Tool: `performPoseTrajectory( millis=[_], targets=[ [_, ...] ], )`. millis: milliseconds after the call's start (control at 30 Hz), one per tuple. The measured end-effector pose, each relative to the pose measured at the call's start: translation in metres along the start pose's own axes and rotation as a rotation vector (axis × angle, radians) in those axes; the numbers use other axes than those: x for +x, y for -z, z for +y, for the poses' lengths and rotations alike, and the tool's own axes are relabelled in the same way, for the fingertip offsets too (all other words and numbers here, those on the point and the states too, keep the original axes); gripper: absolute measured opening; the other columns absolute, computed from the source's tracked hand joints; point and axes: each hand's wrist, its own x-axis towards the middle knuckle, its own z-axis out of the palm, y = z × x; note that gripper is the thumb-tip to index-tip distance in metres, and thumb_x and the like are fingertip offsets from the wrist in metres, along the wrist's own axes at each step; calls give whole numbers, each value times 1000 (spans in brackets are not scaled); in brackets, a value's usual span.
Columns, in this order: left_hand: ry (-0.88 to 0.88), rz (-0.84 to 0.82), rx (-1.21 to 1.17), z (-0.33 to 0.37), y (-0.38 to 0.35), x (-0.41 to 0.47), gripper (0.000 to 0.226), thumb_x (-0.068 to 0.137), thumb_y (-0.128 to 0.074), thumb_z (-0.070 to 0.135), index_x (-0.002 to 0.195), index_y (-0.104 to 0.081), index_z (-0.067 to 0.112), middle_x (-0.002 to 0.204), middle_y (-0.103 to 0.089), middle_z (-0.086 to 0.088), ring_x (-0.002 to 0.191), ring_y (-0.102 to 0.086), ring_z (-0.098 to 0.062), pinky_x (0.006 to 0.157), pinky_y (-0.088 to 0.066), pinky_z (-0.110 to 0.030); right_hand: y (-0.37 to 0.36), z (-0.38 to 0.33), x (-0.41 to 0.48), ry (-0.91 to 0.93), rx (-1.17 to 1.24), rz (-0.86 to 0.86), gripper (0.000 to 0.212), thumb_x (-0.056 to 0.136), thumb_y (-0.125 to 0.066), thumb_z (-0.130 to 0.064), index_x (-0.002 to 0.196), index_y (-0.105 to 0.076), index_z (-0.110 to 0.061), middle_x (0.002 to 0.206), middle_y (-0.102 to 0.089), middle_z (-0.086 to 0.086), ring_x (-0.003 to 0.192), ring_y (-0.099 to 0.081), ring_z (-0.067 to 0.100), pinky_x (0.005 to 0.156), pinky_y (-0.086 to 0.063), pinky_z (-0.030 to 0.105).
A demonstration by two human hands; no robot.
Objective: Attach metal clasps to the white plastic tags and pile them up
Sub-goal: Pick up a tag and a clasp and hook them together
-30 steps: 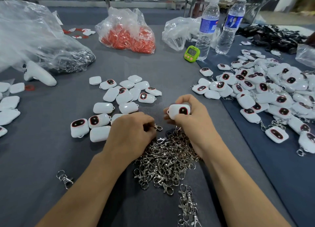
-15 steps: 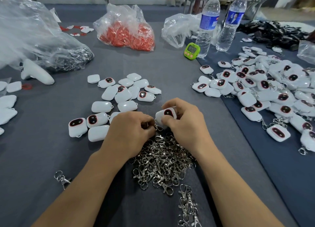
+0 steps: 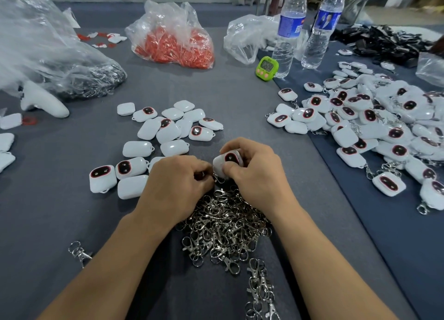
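My right hand point(image 3: 257, 173) grips a white plastic tag point(image 3: 227, 162) with a dark oval face, held tilted just above the table. My left hand point(image 3: 176, 183) pinches a small metal clasp point(image 3: 218, 178) at the tag's lower edge; the clasp is mostly hidden by my fingers. Below both hands lies a heap of loose metal clasps point(image 3: 225, 226). Several bare white tags point(image 3: 165, 132) lie to the left of the hands. A big pile of tags with clasps point(image 3: 374, 127) covers the right side.
A bag of red parts point(image 3: 175, 38), two water bottles point(image 3: 289, 29), a green timer point(image 3: 266, 68) and clear plastic bags point(image 3: 43, 55) stand at the back. A single clasp point(image 3: 79, 252) lies at front left, a white handle-shaped tool point(image 3: 43, 101) at far left.
My right hand lowered the tag and brought it left to meet my left hand, which now holds a clasp against the tag's edge.
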Motion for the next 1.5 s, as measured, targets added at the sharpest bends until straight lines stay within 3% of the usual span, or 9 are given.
performPoseTrajectory(
  millis=[267, 467, 600, 767, 1000, 1067, 1133, 1200, 1500],
  targets=[
    [-25, 3, 14, 1, 0, -1, 10, 77, -81, 27, 86, -80, 32, 69, -64, 9, 68, -56, -14, 63, -41, -30, 2, -2, 1, 2, -27, -15, 21, 84, -73, -15, 91, -72, -35, 82, -70, -16, 82, -65, 4, 68, -50, 19],
    [-80, 19, 52, 4, 2, -3, 5, 79, -81, 24, 84, -80, 24, 69, -66, 4, 66, -60, -23, 64, -51, -42, 3, -5, 3, 25, -81, -20, 19, 81, -75, -18, 86, -72, -37, 78, -71, -16, 79, -64, 1, 65, -47, 12],
    [-117, 23, 104, 6, 2, -4, 20, 79, -65, 35, 84, -80, 22, 69, -67, 2, 65, -61, -25, 62, -51, -43, 4, -6, 4, 38, -121, -34, 24, 81, -71, -14, 84, -72, -38, 77, -70, -16, 80, -63, 2, 60, -43, 5],
    [-125, 22, 147, 7, 1, -4, 22, 77, -64, 37, 82, -79, 23, 70, -68, 2, 67, -63, -26, 62, -51, -42, 7, -7, 6, 50, -121, -57, 26, 81, -71, -12, 80, -74, -38, 67, -65, -19, 72, -60, -5, 58, -41, 3],
    [-110, 11, 96, 6, 0, -5, 12, 79, -72, 32, 84, -80, 25, 70, -67, 4, 67, -61, -22, 64, -51, -39, 11, -6, 8, 26, -85, -77, 24, 78, -73, -13, 76, -75, -37, 70, -69, -14, 71, -62, -4, 55, -42, 5],
    [-75, -4, 52, 4, 0, -4, 6, 79, -79, 29, 85, -80, 29, 70, -67, 8, 67, -59, -15, 67, -47, -32, 12, -5, 9, 5, -67, -86, 22, 76, -74, -14, 77, -76, -35, 71, -70, -12, 69, -62, -2, 54, -42, 7],
    [-31, -17, 1, 2, 0, -2, 8, 79, -81, 28, 85, -80, 33, 69, -66, 13, 66, -56, -7, 62, -38, -14, 12, -4, 10, -6, -55, -97, 22, 75, -75, -14, 79, -77, -36, 73, -71, -11, 69, -63, 1, 55, -43, 10],
    [2, -23, -46, 2, 0, -2, 9, 78, -81, 28, 84, -80, 34, 68, -67, 14, 70, -59, -4, 61, -37, -10, 12, -2, 11, -11, -51, -99, 23, 75, -74, -14, 80, -77, -37, 75, -72, -11, 70, -64, 2, 56, -43, 11],
    [-16, -12, -49, 1, 0, -3, 9, 77, -82, 27, 83, -79, 34, 68, -68, 13, 69, -60, -6, 64, -45, -22, 14, 1, 15, -33, 7, -172, 23, 71, -75, -14, 83, -78, -33, 76, -74, -8, 70, -64, 5, 63, -47, 21]
  ],
)
